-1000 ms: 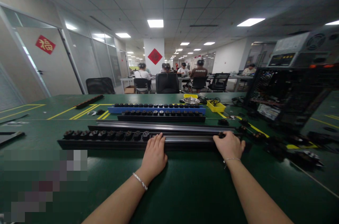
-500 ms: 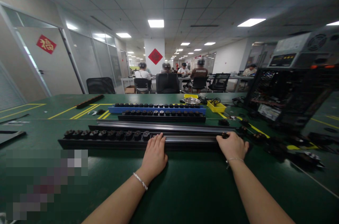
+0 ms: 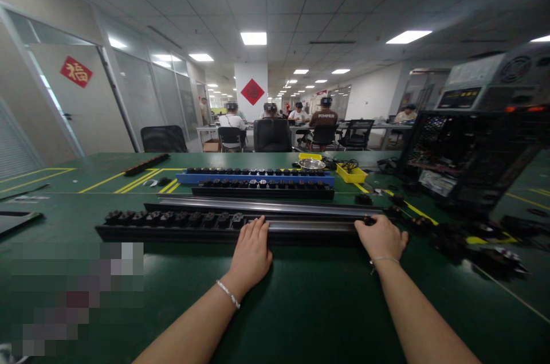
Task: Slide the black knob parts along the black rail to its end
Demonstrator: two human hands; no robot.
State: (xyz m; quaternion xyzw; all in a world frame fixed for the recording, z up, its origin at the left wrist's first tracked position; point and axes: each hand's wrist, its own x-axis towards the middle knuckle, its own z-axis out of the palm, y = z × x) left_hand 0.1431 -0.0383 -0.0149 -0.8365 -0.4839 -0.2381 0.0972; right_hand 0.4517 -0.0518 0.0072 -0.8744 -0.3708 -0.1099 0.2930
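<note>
A long black channel rail (image 3: 318,228) lies across the green table, with a row of small black socket-like modules (image 3: 167,219) seated along its left part. On the rail, beside the last module of the row, my left hand (image 3: 253,246) rests with its fingers stretched out over the channel. My right hand (image 3: 382,238) is closed at the right end of the same rail, thumb and fingers pinching a small black module (image 3: 368,220), mostly hidden by the hand. Right behind lies another black rail (image 3: 258,204) with its shiny channel bare.
Farther back are a blue rail (image 3: 258,179) and a shorter black rail (image 3: 262,193), both carrying modules. A metal dish (image 3: 311,164) and a yellow bin (image 3: 351,173) stand near them. Loose black parts (image 3: 494,255) and an open computer case (image 3: 455,152) occupy the right side.
My right hand has shifted slightly to the right along the rail end. My left hand stays where it was on the rail.
</note>
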